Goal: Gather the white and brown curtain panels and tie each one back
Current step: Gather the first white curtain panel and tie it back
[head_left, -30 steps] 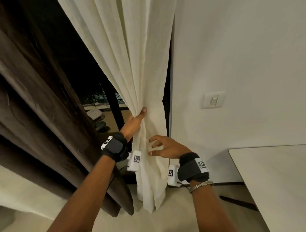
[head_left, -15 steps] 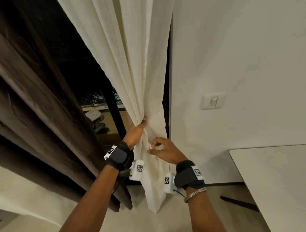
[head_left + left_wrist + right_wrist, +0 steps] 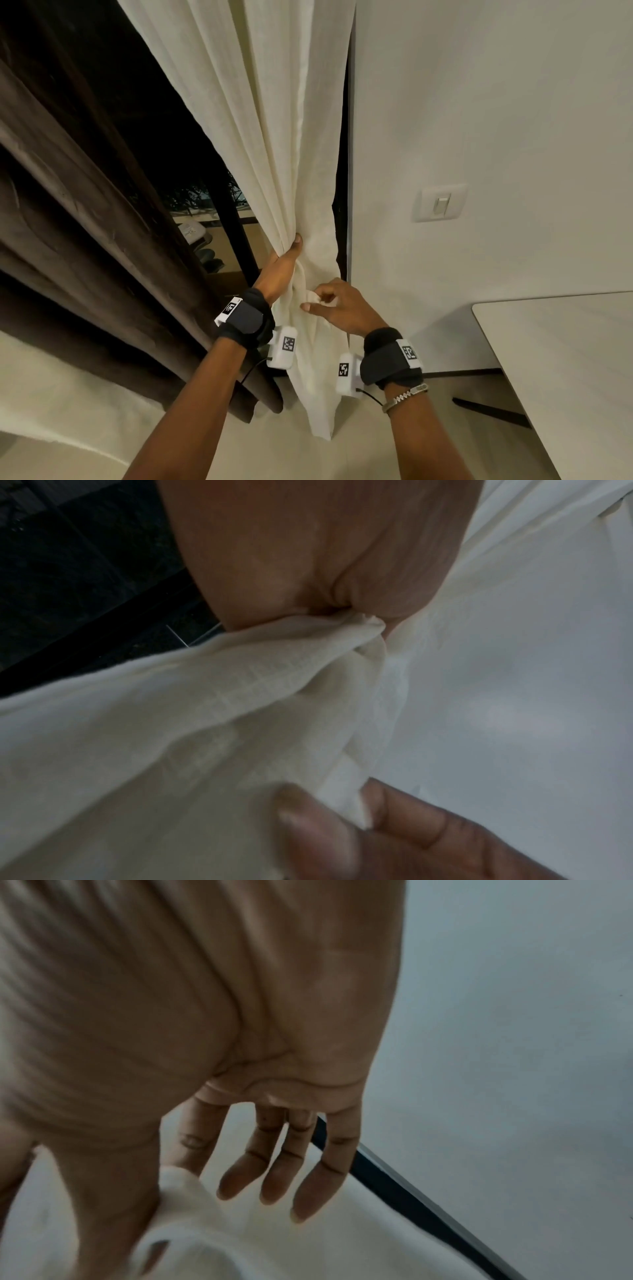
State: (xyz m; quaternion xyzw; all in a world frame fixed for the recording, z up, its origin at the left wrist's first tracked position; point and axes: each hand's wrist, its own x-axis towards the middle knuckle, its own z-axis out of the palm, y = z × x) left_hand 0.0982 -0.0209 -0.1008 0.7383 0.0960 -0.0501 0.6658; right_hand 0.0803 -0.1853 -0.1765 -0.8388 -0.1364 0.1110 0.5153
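**Cream cloth bunched, the tie only just caught**

Cream, loosely woven cloth is what both hands are busy with: the white curtain panel [image 3: 274,144] hangs beside the pale wall, pulled in to a narrow waist. The left hand [image 3: 284,263] wraps round that waist from the window side, thumb up on the folds, grasping the bundle. Just below it, the right hand [image 3: 337,306] pinches a small tab of the same white fabric [image 3: 313,297] between thumb and forefinger, its other fingers [image 3: 274,1175] hanging straight and free. Whether that tab is a tie-back strip or only a fold of the panel, I cannot tell.

To the left, the dark brown, velvety curtain panel [image 3: 89,240] hangs in heavy folds, untouched and not yet tied.

What worries me is how little cloth that pinch has. A tug could slip it free, and if the left hand eases while the right works, the gathered pleats will likely slide out and spread again.

Much is hidden. The left fingers vanish behind the bundle, so how far they reach round is unclear. No hook or holdback shows on the wall, only a white rocker light switch [image 3: 441,204]. Both wrist views are close, dim and blurred, and a pale tabletop [image 3: 565,359] runs off the right edge.
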